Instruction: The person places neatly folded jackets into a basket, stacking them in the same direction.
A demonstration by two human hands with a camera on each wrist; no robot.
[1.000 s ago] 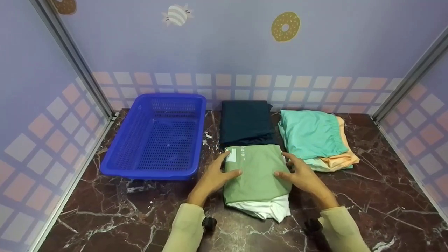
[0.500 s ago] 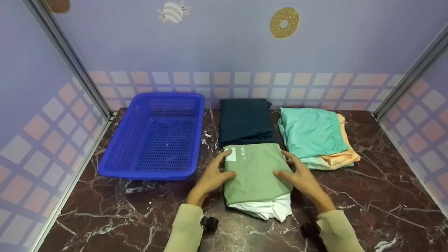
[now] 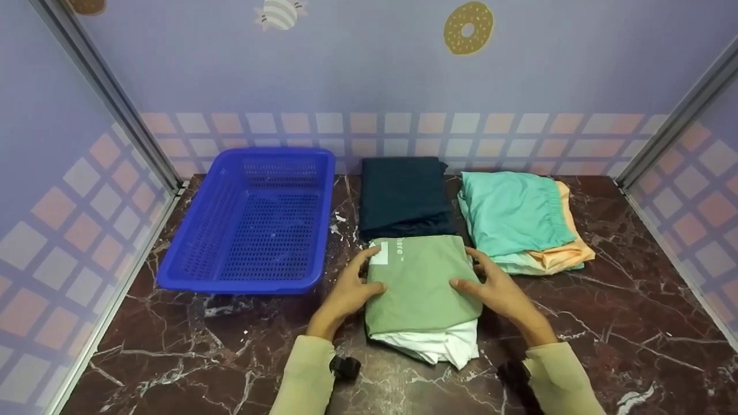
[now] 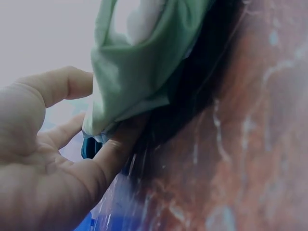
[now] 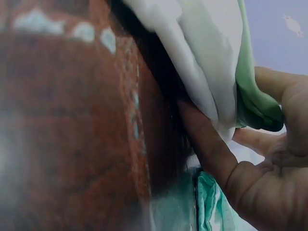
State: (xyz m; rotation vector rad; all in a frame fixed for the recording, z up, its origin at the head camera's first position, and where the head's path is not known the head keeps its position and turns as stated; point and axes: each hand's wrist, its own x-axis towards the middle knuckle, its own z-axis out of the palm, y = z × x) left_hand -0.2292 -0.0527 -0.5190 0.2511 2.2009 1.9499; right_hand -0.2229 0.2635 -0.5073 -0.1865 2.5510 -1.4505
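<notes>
Folded green garment (image 3: pixel 424 288) lies over a white cloth (image 3: pixel 447 343) on the worktop (image 3: pixel 225 357), midway between its left and right edges and forward of the back edge. My left hand (image 3: pixel 351 288) holds the stack at its left side, moderately spread: thumb on the green face and, per the left wrist view, at least one finger tucked beneath. My right hand (image 3: pixel 499 288) mirrors it at the right side, thumb on top, a finger running under the white layer. Likely reason for the paired hold: layers pinched from both sides should keep together and the fold flat. Whether the stack is raised at all, I cannot tell. Just behind, by the back edge, sits a folded navy cloth (image 3: pixel 403 193); contact with the green is unclear. Toward the back right corner, a turquoise garment (image 3: pixel 513 213) rests over an orange cloth (image 3: pixel 568 253), apparently a separate pile. Toward the back left corner stands a blue basket (image 3: pixel 230 285), bare inside, set aside perhaps to leave the middle for handwork.
</notes>
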